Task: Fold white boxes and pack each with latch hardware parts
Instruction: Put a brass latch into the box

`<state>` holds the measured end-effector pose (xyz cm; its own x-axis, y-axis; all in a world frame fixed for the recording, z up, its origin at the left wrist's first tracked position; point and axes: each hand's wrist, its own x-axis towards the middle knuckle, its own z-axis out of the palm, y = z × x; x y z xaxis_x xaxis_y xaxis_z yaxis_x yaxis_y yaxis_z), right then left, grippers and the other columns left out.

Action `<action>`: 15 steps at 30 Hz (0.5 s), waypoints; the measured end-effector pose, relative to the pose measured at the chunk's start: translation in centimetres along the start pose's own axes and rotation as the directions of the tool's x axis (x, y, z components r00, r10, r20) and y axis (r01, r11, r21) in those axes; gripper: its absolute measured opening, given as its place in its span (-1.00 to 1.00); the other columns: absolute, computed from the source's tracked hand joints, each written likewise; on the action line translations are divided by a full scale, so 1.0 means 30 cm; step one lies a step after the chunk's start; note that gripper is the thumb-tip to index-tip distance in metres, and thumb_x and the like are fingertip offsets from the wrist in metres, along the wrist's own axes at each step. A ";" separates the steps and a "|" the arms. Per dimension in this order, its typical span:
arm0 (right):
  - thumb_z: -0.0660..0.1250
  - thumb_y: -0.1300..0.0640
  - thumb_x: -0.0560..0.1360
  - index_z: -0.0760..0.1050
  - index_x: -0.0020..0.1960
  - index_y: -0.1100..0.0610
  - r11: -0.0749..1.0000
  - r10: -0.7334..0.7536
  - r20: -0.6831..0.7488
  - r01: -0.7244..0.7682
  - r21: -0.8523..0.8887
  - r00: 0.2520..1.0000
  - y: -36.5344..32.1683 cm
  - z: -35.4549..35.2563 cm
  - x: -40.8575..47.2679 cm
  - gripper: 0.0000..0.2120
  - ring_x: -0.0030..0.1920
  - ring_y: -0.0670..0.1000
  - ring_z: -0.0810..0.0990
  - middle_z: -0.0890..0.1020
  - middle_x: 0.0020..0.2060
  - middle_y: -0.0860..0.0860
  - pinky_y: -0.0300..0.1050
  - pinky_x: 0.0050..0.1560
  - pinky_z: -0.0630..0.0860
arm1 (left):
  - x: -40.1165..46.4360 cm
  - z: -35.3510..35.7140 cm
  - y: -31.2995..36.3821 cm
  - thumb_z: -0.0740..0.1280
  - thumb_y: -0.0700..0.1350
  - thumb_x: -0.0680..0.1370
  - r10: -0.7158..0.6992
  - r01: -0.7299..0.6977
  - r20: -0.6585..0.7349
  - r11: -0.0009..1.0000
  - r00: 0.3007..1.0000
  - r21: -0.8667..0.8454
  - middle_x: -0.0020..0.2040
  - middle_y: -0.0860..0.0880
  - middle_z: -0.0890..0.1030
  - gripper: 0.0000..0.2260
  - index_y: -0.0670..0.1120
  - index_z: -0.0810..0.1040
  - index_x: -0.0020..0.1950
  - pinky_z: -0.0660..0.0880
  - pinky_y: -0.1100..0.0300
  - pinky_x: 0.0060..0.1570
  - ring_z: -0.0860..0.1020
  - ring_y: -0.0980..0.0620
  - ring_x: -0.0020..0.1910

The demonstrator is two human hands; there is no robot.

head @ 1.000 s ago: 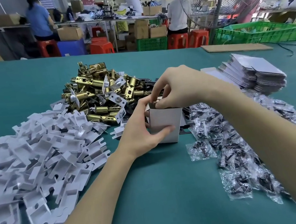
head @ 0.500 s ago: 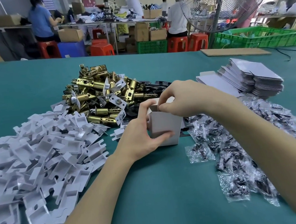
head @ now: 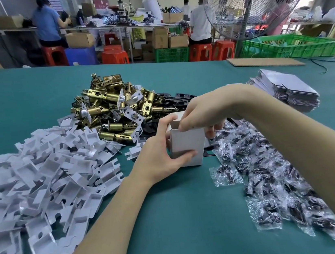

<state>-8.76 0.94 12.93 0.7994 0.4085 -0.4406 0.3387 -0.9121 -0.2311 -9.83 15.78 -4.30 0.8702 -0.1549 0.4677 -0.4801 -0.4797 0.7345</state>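
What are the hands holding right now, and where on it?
Both hold the white box: the left hand grips its side and lower front, the right hand pinches its open top edge.

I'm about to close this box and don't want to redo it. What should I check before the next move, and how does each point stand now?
1. Box upright on the table: ok.
2. Left hand grips the box's side: ok.
3. Right hand at the top opening, fingers curled on the rim: ok.
4. Top flap open, not tucked: not ok.
5. Latch and screw bag inside: cannot tell, the hands hide the opening.
6. More supply within reach, latches, screw bags, flat boxes: ok.
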 end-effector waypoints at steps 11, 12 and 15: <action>0.23 0.11 0.52 0.70 0.03 -0.07 0.985 -0.138 -0.520 0.060 -0.164 0.843 0.025 0.133 -0.135 -0.72 -0.29 -0.03 0.55 0.64 -0.27 -0.03 -0.13 -0.25 0.52 | -0.007 0.005 0.019 0.57 0.00 0.47 0.181 -0.152 -0.137 0.969 0.974 0.195 -0.08 0.00 0.64 -0.23 0.25 0.10 0.46 0.60 0.08 -0.25 0.59 0.03 -0.27; 0.23 0.11 0.52 0.68 0.06 -0.11 0.985 -0.139 -0.534 0.063 -0.158 0.834 0.030 0.152 -0.144 -0.71 -0.25 -0.04 0.55 0.64 -0.22 -0.05 -0.11 -0.25 0.49 | -0.007 0.004 0.018 0.57 -0.01 0.47 0.190 -0.161 -0.132 0.965 0.973 0.206 -0.10 0.00 0.64 -0.22 0.25 0.10 0.46 0.59 0.12 -0.25 0.56 0.08 -0.28; 0.23 0.09 0.56 0.63 0.18 -0.18 0.982 -0.142 -0.577 0.043 -0.181 0.805 0.055 0.204 -0.164 -0.68 0.02 0.04 0.59 0.67 0.02 -0.04 -0.04 -0.06 0.56 | -0.011 0.012 0.024 0.58 -0.06 0.46 0.266 -0.227 -0.119 0.936 0.957 0.269 -0.17 -0.02 0.60 -0.24 0.17 0.16 0.47 0.48 0.26 -0.31 0.49 0.11 -0.27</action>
<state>-15.17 -2.37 9.41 0.8813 0.4375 0.1783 0.4573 -0.8849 -0.0889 -10.43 15.17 -4.11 0.6914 -0.1733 0.7014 -0.6173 -0.6461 0.4489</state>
